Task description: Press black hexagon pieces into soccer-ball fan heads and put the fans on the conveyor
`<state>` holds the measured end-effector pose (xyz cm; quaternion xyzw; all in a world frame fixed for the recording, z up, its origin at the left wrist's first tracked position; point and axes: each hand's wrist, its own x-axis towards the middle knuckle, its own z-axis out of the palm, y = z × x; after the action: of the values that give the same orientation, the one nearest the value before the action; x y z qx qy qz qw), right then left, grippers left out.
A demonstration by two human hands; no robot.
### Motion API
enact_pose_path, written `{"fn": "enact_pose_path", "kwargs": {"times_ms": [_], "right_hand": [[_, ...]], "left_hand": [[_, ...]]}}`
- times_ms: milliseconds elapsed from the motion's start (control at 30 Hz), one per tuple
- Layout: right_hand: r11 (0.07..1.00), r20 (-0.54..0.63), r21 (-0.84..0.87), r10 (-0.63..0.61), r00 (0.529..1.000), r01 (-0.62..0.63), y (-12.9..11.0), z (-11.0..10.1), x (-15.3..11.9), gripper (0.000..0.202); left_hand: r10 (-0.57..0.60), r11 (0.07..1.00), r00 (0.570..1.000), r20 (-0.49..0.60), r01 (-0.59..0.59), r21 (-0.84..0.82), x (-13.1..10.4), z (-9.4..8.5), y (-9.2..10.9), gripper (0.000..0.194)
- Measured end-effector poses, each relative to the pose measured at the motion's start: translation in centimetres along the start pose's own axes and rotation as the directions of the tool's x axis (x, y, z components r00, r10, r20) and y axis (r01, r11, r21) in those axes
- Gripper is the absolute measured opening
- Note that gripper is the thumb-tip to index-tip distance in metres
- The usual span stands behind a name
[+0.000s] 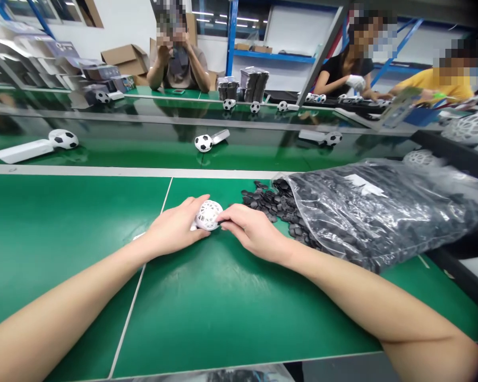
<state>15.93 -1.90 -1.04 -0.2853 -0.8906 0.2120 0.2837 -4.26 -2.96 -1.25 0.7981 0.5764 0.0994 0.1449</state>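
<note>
A white openwork ball (208,215), with gaps between its ribs, is gripped by my left hand (179,223) just above the green table. Part of a white piece joined to it shows beneath that palm. My right hand (255,231) pinches a small black piece (220,222) against the ball's right side. Just beyond my right hand, loose black pieces (271,200) spill from the mouth of a large clear plastic bag (382,212) filled with more of them.
Finished-looking football-headed items lie on the belt beyond the table: one at left (63,139), one mid (204,142), one at right (333,139). Black trays with white balls (468,127) stand at far right. Several people sit across the line, near stacked boxes (255,84).
</note>
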Motion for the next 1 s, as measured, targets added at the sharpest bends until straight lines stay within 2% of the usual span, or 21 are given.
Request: {"fn": "enact_pose_path", "kwargs": {"times_ms": [200,367,567,700,800,1000], "right_hand": [[0.999,-0.036,0.023,-0.027,0.999,0.028,0.2,0.5,0.0,0.011],[0.995,-0.067,0.095,0.047,0.997,-0.041,0.2,1.2,0.1,0.003],[0.972,-0.118,0.206,0.142,0.983,-0.116,0.6,2.1,0.2,0.018],[0.926,-0.041,0.299,0.253,0.967,-0.229,0.9,2.4,0.2,0.046],[0.941,0.003,0.273,0.208,0.978,-0.201,0.9,2.4,0.2,0.049],[0.964,-0.012,0.22,0.158,0.987,-0.152,0.5,2.3,0.1,0.045]], "left_hand": [[-0.015,0.998,1.0,0.004,0.015,0.055,-0.4,0.1,0.9,0.068],[-0.022,1.0,1.0,0.022,0.021,0.017,-0.8,0.0,1.3,0.081],[-0.01,0.998,1.0,-0.016,0.009,-0.058,-0.7,-0.2,1.3,0.067],[-0.003,0.995,1.0,-0.031,0.0,-0.097,-0.5,-0.1,1.2,0.063],[0.007,0.993,0.999,-0.034,-0.011,-0.114,-0.5,-0.1,1.2,0.061],[0.029,0.997,0.999,-0.039,-0.032,-0.071,-0.5,-0.2,1.4,0.054]]}}
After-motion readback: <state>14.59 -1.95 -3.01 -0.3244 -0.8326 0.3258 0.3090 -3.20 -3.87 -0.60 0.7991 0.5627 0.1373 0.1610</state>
